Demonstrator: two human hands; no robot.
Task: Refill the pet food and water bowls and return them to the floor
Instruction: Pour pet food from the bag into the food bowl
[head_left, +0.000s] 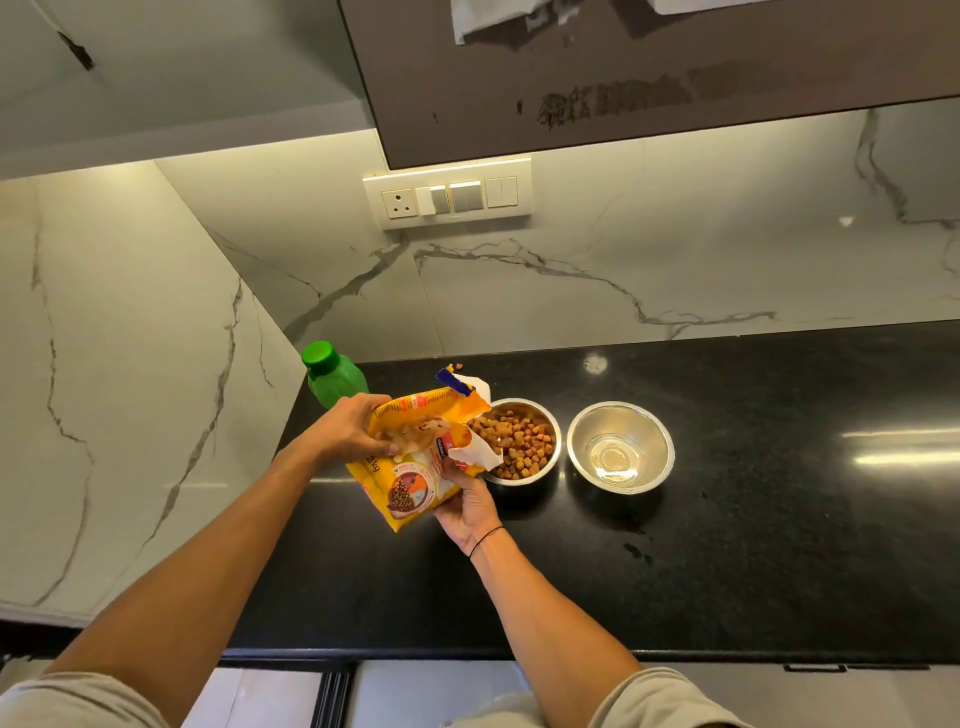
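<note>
A yellow pet food bag (415, 457) is held above the black countertop (727, 545), its torn mouth at the rim of a steel bowl (551, 470) filled with brown kibble (519, 441). My left hand (345, 434) grips the bag's upper left side. My right hand (467, 506) holds the bag from below. To the right stands a second steel bowl (621, 447) with a little water at its bottom. A green bottle (332, 376) with a green cap stands behind my left hand.
A marble wall with a switch panel (447, 195) rises behind the counter, and another marble wall closes the left side. A dark cabinet (623, 67) hangs overhead. A stray kibble piece (458, 366) lies near the back wall. Small water drops (636, 551) mark the counter.
</note>
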